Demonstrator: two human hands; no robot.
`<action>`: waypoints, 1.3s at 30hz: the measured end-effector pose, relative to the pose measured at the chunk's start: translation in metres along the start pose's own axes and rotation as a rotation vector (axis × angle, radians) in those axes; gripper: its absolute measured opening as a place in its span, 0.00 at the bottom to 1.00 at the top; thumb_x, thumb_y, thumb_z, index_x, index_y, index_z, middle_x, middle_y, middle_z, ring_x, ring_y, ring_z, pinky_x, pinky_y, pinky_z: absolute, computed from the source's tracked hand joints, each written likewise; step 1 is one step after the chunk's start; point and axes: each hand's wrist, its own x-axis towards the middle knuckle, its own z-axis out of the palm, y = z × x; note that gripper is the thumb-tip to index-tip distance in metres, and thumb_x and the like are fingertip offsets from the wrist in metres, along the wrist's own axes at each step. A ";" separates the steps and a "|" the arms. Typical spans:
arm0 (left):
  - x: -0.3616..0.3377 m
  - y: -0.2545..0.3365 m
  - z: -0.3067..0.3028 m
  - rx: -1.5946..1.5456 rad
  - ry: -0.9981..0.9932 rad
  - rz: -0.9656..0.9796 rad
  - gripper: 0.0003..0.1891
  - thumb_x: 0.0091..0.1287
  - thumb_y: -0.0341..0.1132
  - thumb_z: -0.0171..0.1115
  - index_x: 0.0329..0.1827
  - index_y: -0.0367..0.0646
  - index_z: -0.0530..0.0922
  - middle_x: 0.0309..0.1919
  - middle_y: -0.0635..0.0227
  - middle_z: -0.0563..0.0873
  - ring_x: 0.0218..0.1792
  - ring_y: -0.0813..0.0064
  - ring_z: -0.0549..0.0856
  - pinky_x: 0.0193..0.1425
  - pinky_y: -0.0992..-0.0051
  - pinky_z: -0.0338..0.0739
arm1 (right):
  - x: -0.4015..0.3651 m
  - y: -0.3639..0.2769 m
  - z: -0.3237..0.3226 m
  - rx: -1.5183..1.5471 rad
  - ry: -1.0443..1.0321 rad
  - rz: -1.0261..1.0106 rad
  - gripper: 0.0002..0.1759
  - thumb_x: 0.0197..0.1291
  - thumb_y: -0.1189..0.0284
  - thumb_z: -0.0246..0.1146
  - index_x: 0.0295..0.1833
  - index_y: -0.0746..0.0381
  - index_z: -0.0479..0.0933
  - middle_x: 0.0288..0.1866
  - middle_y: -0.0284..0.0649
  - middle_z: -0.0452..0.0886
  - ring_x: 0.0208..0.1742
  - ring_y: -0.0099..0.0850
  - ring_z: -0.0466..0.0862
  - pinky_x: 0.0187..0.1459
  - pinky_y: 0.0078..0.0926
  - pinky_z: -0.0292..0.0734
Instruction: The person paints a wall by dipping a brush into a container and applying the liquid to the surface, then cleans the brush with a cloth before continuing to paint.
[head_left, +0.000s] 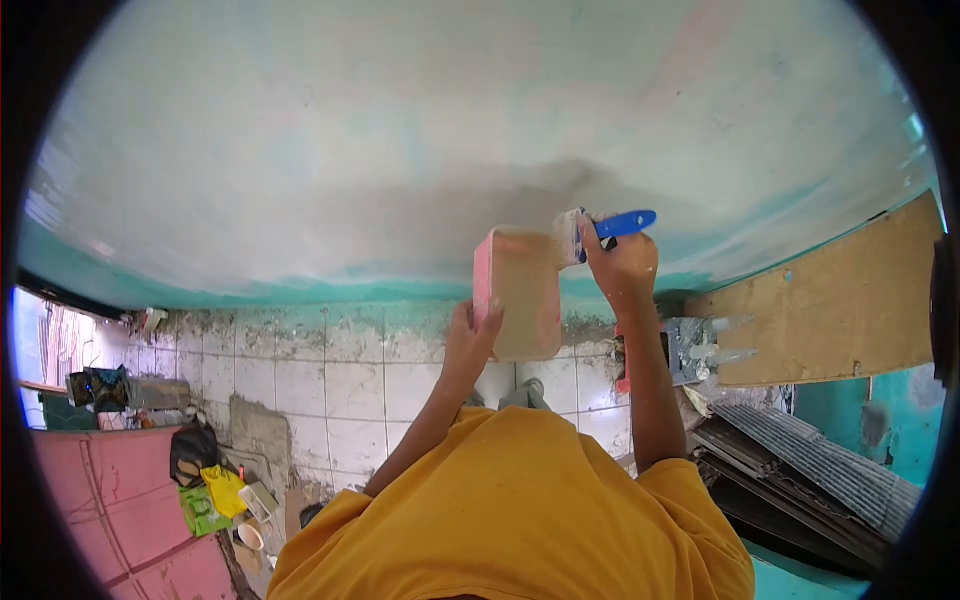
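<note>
My left hand [476, 335] grips a pink rectangular tub [484, 270] by its left side, with the thumb over the rim. Beige-grey liquid paint [527, 300] shows inside it. In my right hand [625, 265] is a wide paintbrush [626, 223] with a blue handle, the fingers closed around its base. Its pale, paint-coated bristles point left, right at the tub's upper right rim. Both hands are held in front of a wall [400, 120] with a whitish coat over turquoise; the turquoise still shows along the lower edge.
White floor tiles [355, 390] with dirty edges run below the wall. A brown board [830, 300] leans at the right, above stacked corrugated sheets [830, 470]. Bags, including a yellow bag [224, 490], and a white cup [250, 536] lie at lower left beside a pink surface [120, 500].
</note>
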 end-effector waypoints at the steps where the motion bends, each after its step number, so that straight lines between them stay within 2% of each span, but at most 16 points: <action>1: 0.000 -0.001 0.000 0.005 0.006 0.002 0.39 0.70 0.54 0.62 0.65 0.23 0.64 0.52 0.51 0.80 0.49 0.71 0.83 0.45 0.76 0.81 | 0.000 -0.004 -0.004 0.135 -0.077 0.210 0.13 0.57 0.65 0.73 0.27 0.61 0.81 0.21 0.38 0.81 0.19 0.34 0.80 0.23 0.30 0.75; 2: 0.000 -0.001 0.000 0.006 -0.004 0.014 0.39 0.70 0.54 0.62 0.65 0.23 0.64 0.52 0.51 0.80 0.49 0.71 0.83 0.45 0.76 0.81 | 0.000 -0.005 -0.009 0.274 -0.154 0.418 0.13 0.58 0.64 0.73 0.30 0.63 0.82 0.21 0.39 0.82 0.18 0.32 0.80 0.23 0.28 0.74; 3: 0.000 0.002 0.000 0.000 -0.015 -0.017 0.39 0.70 0.55 0.62 0.66 0.23 0.63 0.53 0.51 0.80 0.49 0.71 0.83 0.44 0.76 0.82 | -0.007 0.001 -0.004 0.457 -0.118 0.499 0.15 0.61 0.63 0.72 0.31 0.64 0.81 0.20 0.33 0.79 0.18 0.23 0.78 0.20 0.23 0.69; 4: 0.000 0.005 0.001 -0.006 -0.026 -0.049 0.40 0.70 0.55 0.62 0.66 0.24 0.63 0.53 0.51 0.80 0.49 0.72 0.83 0.43 0.76 0.82 | -0.012 0.003 -0.002 0.452 -0.105 0.495 0.15 0.61 0.63 0.72 0.31 0.64 0.81 0.20 0.33 0.79 0.18 0.23 0.78 0.20 0.23 0.69; 6: -0.001 0.012 0.000 -0.014 -0.035 -0.089 0.40 0.70 0.56 0.61 0.66 0.24 0.63 0.53 0.52 0.80 0.48 0.72 0.83 0.43 0.76 0.82 | -0.022 0.001 -0.002 0.894 -0.126 0.867 0.12 0.62 0.65 0.71 0.36 0.63 0.82 0.24 0.30 0.80 0.20 0.18 0.77 0.20 0.18 0.67; 7: 0.000 0.014 0.000 -0.022 -0.034 -0.142 0.40 0.70 0.57 0.61 0.67 0.25 0.63 0.53 0.53 0.79 0.48 0.73 0.83 0.43 0.76 0.82 | -0.025 -0.002 -0.005 0.953 -0.139 0.919 0.13 0.63 0.65 0.71 0.42 0.64 0.81 0.28 0.33 0.82 0.22 0.19 0.79 0.22 0.17 0.71; 11: 0.001 0.018 0.001 -0.084 -0.055 -0.115 0.40 0.71 0.57 0.60 0.68 0.26 0.62 0.52 0.54 0.80 0.48 0.74 0.83 0.43 0.76 0.82 | -0.040 -0.002 -0.003 1.071 -0.114 0.981 0.12 0.65 0.67 0.69 0.43 0.66 0.80 0.31 0.36 0.83 0.27 0.22 0.81 0.29 0.18 0.77; 13: 0.003 0.018 0.001 -0.118 -0.077 -0.112 0.40 0.71 0.57 0.59 0.68 0.27 0.61 0.53 0.55 0.79 0.48 0.74 0.83 0.44 0.76 0.82 | -0.046 -0.002 -0.005 1.279 -0.068 0.905 0.11 0.67 0.69 0.67 0.43 0.66 0.80 0.35 0.38 0.85 0.32 0.24 0.83 0.39 0.22 0.81; 14: 0.003 0.019 0.002 -0.116 -0.078 -0.121 0.40 0.71 0.57 0.59 0.68 0.27 0.61 0.53 0.55 0.79 0.48 0.74 0.83 0.44 0.76 0.82 | -0.048 0.001 -0.005 1.276 -0.068 0.915 0.11 0.67 0.69 0.67 0.43 0.66 0.80 0.35 0.38 0.85 0.32 0.24 0.83 0.39 0.22 0.81; 16: 0.003 0.023 0.005 -0.161 -0.075 -0.124 0.40 0.71 0.58 0.59 0.68 0.27 0.61 0.54 0.55 0.79 0.47 0.75 0.83 0.45 0.76 0.81 | -0.052 0.008 -0.004 1.377 -0.086 0.909 0.09 0.68 0.70 0.65 0.45 0.66 0.80 0.41 0.40 0.86 0.39 0.26 0.85 0.46 0.25 0.82; 20: 0.002 0.029 0.007 -0.137 -0.063 -0.121 0.40 0.71 0.58 0.59 0.68 0.27 0.62 0.55 0.55 0.79 0.48 0.76 0.83 0.46 0.76 0.81 | -0.060 0.008 -0.007 1.354 -0.060 0.862 0.11 0.68 0.70 0.64 0.49 0.67 0.79 0.46 0.42 0.86 0.46 0.27 0.85 0.49 0.26 0.82; 22: 0.002 0.029 0.004 -0.202 -0.060 -0.124 0.40 0.71 0.58 0.58 0.68 0.27 0.61 0.55 0.55 0.79 0.49 0.75 0.83 0.46 0.75 0.81 | -0.063 0.008 -0.007 1.280 -0.050 0.877 0.14 0.67 0.71 0.64 0.54 0.68 0.79 0.50 0.43 0.85 0.51 0.28 0.84 0.51 0.26 0.82; 26: 0.001 0.031 0.001 -0.153 -0.066 -0.086 0.39 0.72 0.57 0.59 0.68 0.27 0.61 0.55 0.54 0.79 0.50 0.74 0.83 0.48 0.73 0.82 | -0.067 0.015 -0.005 1.297 -0.048 0.918 0.16 0.67 0.71 0.65 0.55 0.69 0.80 0.49 0.41 0.85 0.47 0.25 0.84 0.52 0.26 0.82; 29: 0.001 0.028 0.003 -0.170 -0.053 -0.086 0.39 0.72 0.55 0.60 0.68 0.27 0.60 0.55 0.54 0.79 0.52 0.72 0.83 0.50 0.72 0.82 | -0.063 0.019 -0.009 1.210 -0.137 0.935 0.17 0.67 0.70 0.65 0.56 0.69 0.80 0.48 0.42 0.85 0.46 0.25 0.84 0.49 0.25 0.83; 34: -0.006 0.034 0.004 -0.132 -0.022 -0.102 0.39 0.71 0.53 0.62 0.68 0.26 0.61 0.56 0.53 0.79 0.54 0.71 0.81 0.53 0.72 0.81 | -0.060 0.020 -0.021 1.179 -0.311 1.005 0.18 0.69 0.68 0.62 0.57 0.68 0.80 0.44 0.42 0.85 0.35 0.27 0.86 0.39 0.24 0.85; 39: -0.006 0.026 0.000 -0.121 -0.028 -0.093 0.41 0.69 0.54 0.64 0.68 0.26 0.61 0.56 0.53 0.79 0.54 0.72 0.82 0.51 0.73 0.81 | -0.066 0.026 -0.018 1.171 -0.235 1.019 0.17 0.68 0.67 0.61 0.55 0.67 0.82 0.43 0.42 0.86 0.32 0.27 0.87 0.35 0.22 0.85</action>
